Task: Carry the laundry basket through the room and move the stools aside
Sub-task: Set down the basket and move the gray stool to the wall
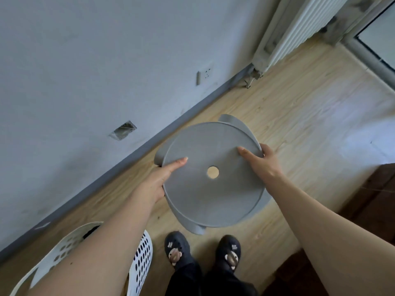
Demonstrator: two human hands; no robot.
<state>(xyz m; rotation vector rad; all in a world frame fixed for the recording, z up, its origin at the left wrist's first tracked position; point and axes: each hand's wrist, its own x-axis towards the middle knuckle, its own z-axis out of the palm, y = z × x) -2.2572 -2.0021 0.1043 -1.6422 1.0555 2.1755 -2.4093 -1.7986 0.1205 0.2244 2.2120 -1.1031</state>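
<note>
A round grey stool (213, 178), a hole at its seat's centre, is clamped at opposite rims by the left hand (164, 178) and right hand (259, 160), each grip closed on it above the wooden floor (299, 116). Behind the stool's left, a white perforated laundry basket (143, 257) stands. No legible writing.

1. I stand in a room of a home, on a pale wood-look floor (299, 116).
2. A white radiator (295, 26) hangs by a painted wall (85, 60) with a socket (205, 74) and a grey skirting board (119, 163).
3. My slippers (177, 251) and a white laundry basket (143, 259) suggest household chores.
</note>
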